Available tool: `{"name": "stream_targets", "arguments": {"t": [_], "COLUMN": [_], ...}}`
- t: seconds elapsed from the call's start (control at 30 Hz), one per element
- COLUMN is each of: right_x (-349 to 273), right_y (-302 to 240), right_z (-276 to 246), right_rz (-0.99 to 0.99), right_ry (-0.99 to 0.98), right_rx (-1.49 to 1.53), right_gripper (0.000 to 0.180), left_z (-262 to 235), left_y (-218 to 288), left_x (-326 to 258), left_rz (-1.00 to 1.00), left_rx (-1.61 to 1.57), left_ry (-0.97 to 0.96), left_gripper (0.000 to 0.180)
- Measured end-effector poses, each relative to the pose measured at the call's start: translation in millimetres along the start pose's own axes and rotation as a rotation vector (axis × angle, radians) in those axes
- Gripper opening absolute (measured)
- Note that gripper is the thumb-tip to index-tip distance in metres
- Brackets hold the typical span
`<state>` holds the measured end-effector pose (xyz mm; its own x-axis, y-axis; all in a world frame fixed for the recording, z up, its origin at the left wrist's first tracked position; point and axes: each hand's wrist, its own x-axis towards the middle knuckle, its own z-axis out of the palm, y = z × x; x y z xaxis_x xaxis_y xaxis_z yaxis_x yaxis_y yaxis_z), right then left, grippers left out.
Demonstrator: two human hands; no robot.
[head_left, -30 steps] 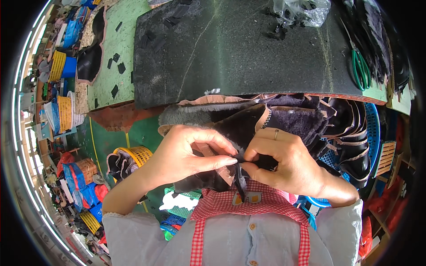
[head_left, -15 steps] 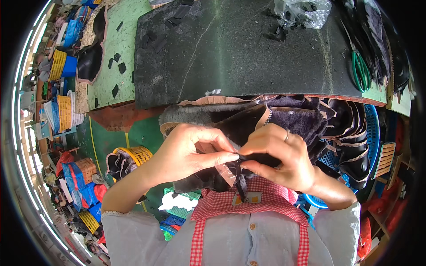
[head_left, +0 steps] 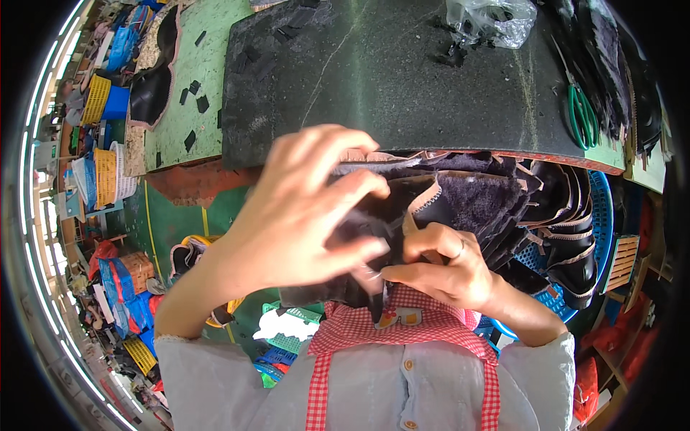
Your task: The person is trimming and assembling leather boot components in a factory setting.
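Note:
Across my lap, against the table edge, lie fur-lined black leather pieces (head_left: 474, 205) with tan, zigzag-stitched edges. My right hand (head_left: 449, 266), a ring on one finger, is closed with thumb and forefinger pinched at the edge of one piece; exactly what is between the fingertips is hidden. Above the same pieces, my left hand (head_left: 309, 208) is raised with its fingers spread apart and nothing seen in it. Motion blurs its thumb, and the hand covers part of the fur.
A dark stone-like slab (head_left: 417, 93) covers the table ahead, with a clear plastic bag (head_left: 492, 21) and green-handled scissors (head_left: 583, 118) on it. Black scraps (head_left: 203, 104) lie on the green tabletop at left. A blue basket (head_left: 602, 215) of black leather pieces stands at right.
My left hand has let go of the piece at the pinch point, lifted up and away, and spread its fingers. My right hand has moved slightly down and stays closed.

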<state>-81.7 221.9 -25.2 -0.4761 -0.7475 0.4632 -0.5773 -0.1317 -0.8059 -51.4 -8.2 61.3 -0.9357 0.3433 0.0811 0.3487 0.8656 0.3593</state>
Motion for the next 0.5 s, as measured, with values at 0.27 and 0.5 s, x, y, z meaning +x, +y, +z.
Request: {"name": "stream_targets", "arguments": {"t": [0.27,0.5], "right_x": [32,91], "right_y": [-14,-4], "right_z": [-28,-54], "right_rz": [0.048,0.199], "right_ry": [0.133,0.126], "right_rx": [0.022,-0.205], "right_gripper": [0.052,0.055], "left_z": [-44,-34], "left_y": [4,-8], "left_x": [13,13], "left_rz": [0.006,-0.286], "left_rx": [-0.346,-0.479], "left_ry": [-0.357,-0.015], "left_gripper": [0.005,0.008]}}
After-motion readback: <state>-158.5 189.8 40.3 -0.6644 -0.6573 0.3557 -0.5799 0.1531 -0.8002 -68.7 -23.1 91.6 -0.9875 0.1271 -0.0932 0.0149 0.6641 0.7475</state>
